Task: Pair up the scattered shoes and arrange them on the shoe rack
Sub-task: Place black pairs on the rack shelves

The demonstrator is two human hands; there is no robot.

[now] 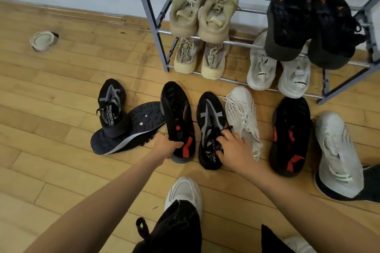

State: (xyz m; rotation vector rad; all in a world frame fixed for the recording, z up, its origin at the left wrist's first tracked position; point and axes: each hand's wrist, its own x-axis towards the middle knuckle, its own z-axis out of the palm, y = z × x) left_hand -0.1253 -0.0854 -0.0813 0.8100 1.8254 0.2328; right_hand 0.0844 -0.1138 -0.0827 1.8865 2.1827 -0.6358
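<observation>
Left hand (166, 146) grips the heel of the black-and-red shoe (177, 117), fingertips tucked out of sight. Right hand (234, 151) has its fingers curled into the black-and-grey shoe (211, 127) collar. Both shoes are on the floor just in front of the shoe rack (153, 24), top cut off.

Left hand (167, 146) grips the heel of a black-and-red shoe (177, 117) on the wood floor (61, 88). Right hand (234, 151) has fingers curled into the collar of the black-and-grey shoe (210, 121) just beside it. White shoe (240, 109) next right. Shoe rack (153, 26) behind holds four pairs.
</observation>
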